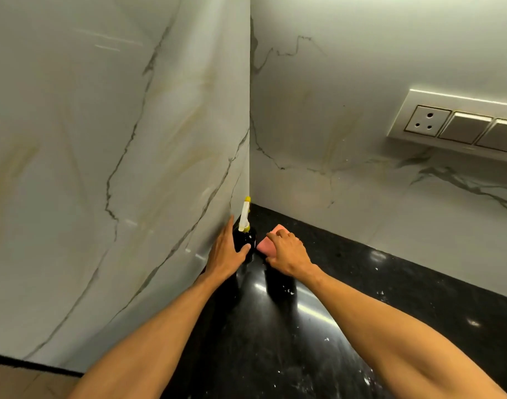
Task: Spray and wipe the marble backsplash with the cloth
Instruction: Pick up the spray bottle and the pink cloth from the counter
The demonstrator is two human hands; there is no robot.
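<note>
On my feed the marble backsplash (361, 67) is polished and smooth, white with grey and tan veins, a soft sheen, faint streaks on the left panel. Tabletop (390, 298): black stone, high gloss, hard glare off the lights, white specks on it. Spray bottle (245, 240): dark glossy body, white plastic head, yellow tip. Cloth (266, 245): pink, matt, soft-looking. Switch plate (453, 122): glossy beige plastic, thin gold-toned trim round the socket.
</note>
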